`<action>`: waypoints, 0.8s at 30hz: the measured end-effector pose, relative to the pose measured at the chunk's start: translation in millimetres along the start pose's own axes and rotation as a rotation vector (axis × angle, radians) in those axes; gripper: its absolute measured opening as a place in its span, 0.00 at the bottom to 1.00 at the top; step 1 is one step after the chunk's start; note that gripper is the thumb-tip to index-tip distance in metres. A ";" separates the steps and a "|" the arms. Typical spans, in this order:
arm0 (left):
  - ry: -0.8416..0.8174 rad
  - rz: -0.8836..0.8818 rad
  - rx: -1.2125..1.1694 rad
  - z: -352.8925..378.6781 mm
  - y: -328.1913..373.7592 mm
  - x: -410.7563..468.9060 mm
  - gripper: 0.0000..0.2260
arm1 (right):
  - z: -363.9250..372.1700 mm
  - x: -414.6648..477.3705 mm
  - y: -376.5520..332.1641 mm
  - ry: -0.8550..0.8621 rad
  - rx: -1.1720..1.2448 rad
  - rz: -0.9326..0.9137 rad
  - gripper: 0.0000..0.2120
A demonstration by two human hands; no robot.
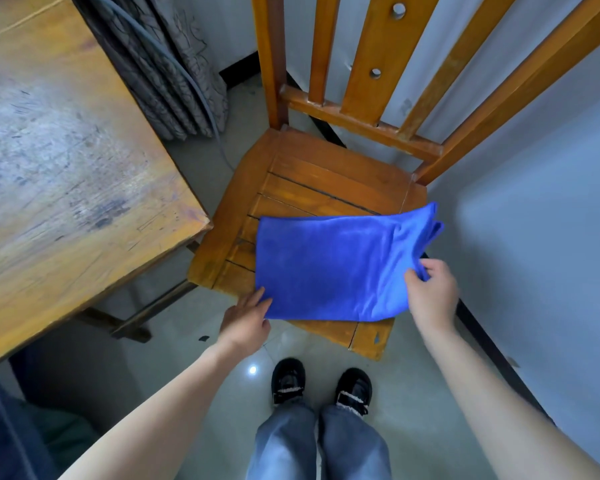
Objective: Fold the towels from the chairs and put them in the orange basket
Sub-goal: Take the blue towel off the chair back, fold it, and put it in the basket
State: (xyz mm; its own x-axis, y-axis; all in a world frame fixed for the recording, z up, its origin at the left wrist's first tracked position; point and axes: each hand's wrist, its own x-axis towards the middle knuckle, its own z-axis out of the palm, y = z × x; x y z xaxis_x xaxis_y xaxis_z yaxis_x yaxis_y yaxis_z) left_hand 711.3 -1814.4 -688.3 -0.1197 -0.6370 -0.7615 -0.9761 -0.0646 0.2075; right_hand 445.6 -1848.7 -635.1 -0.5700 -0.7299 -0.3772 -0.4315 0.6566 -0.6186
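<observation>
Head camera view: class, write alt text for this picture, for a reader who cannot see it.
A blue towel lies on the seat of a wooden chair, seen from above by the person standing before it. Their right hand pinches the towel's right edge; their left hand touches its near left corner with straight fingers. A worn wooden table stands at left.

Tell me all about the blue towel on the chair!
The blue towel is a soft, fuzzy-looking cloth, folded into a rough rectangle, with layers bunched at its far right corner. It lies mostly flat on the front of the wooden chair seat, and its right side reaches past the seat's edge. The right hand pinches its right edge. The left hand meets its near left corner.
</observation>
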 end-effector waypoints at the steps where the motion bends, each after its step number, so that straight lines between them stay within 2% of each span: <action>1: -0.015 -0.010 -0.075 -1.0 0.0 0.3 0.22 | 6.5 -14.1 -17.5 -0.039 0.005 -0.042 0.04; 3: -0.022 -0.037 -0.302 -2.9 0.0 3.4 0.21 | 26.9 -36.6 -42.7 -0.145 0.028 -0.108 0.03; 5: -0.005 -0.102 -0.656 -8.0 0.6 6.3 0.19 | 53.1 -51.3 -57.3 -0.286 0.032 -0.148 0.05; 7: 0.042 -0.181 -0.961 -17.5 4.3 6.1 0.16 | 77.9 -60.5 -61.2 -0.516 0.028 -0.132 0.09; 9: 0.049 -0.253 -1.124 -26.3 5.9 4.3 0.17 | 94.1 -67.9 -56.3 -0.784 0.053 -0.044 0.14; 11: 0.014 -0.333 -1.208 -32.0 5.5 5.2 0.20 | 98.2 -69.8 -43.3 -0.929 0.109 0.062 0.14; 13: 0.024 -0.338 -1.128 -33.5 4.6 7.4 0.18 | 94.0 -65.7 -30.5 -0.860 0.091 0.069 0.12; 15: 0.080 -0.323 -1.018 -33.5 7.1 10.5 0.12 | 87.0 -57.5 -16.9 -0.682 0.026 0.038 0.11; 17: 0.109 -0.355 -1.019 -33.7 13.6 12.5 0.15 | 78.1 -49.7 -6.8 -0.531 -0.026 0.017 0.11; 19: 0.097 -0.371 -1.042 -32.4 20.1 15.8 0.13 | 72.4 -44.0 1.9 -0.433 -0.105 -0.025 0.11; 21: 0.084 -0.402 -1.052 -29.9 24.3 20.0 0.10 | 70.8 -41.0 7.5 -0.396 -0.209 -0.105 0.12; 24: 0.110 -0.422 -1.030 -28.9 25.8 25.5 0.05 | 72.4 -43.0 11.0 -0.430 -0.390 -0.240 0.18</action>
State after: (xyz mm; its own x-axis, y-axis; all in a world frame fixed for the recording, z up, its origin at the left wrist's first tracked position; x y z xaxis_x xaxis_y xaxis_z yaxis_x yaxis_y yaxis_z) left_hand 688.2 -1854.5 -684.6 0.2524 -0.4751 -0.8429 -0.3127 -0.8645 0.3936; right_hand 516.0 -1823.8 -675.6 -0.1288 -0.8236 -0.5524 -0.7819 0.4270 -0.4543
